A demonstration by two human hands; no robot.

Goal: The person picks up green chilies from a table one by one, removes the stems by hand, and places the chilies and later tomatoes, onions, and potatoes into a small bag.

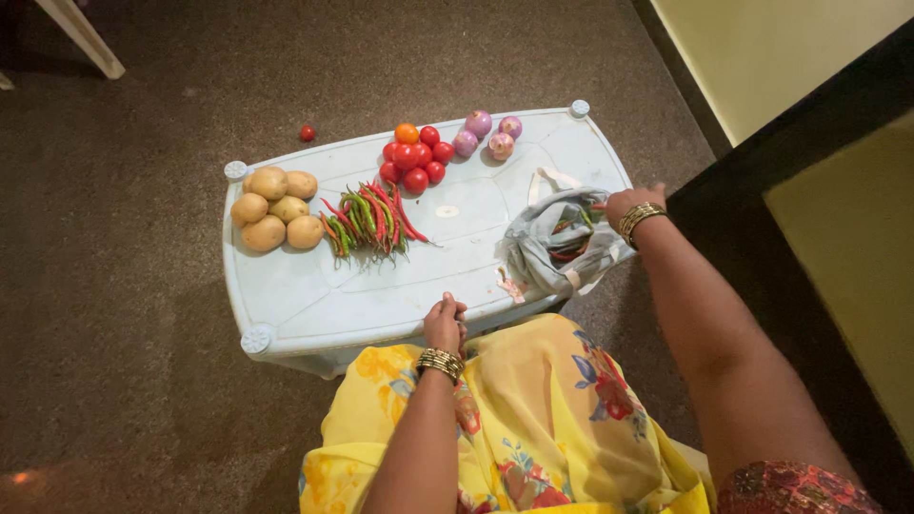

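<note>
My right hand (630, 205) reaches into a grey cloth bag (562, 249) at the right end of a pale blue plastic table (314, 295); its fingers are hidden in the bag, where red and green chillies show. My left hand (445, 324) rests at the table's near edge, fingers curled, with nothing visible in it. On the table lie a pile of potatoes (276, 219), a bunch of red and green chillies (369, 221), a cluster of tomatoes (416, 160) and several purple onions (487, 135).
One tomato (307, 132) lies on the dark carpet behind the table. A white furniture leg (86, 38) stands at the far left. A dark cabinet edge (790, 162) runs close along my right arm. My lap is covered in yellow floral cloth (533, 419).
</note>
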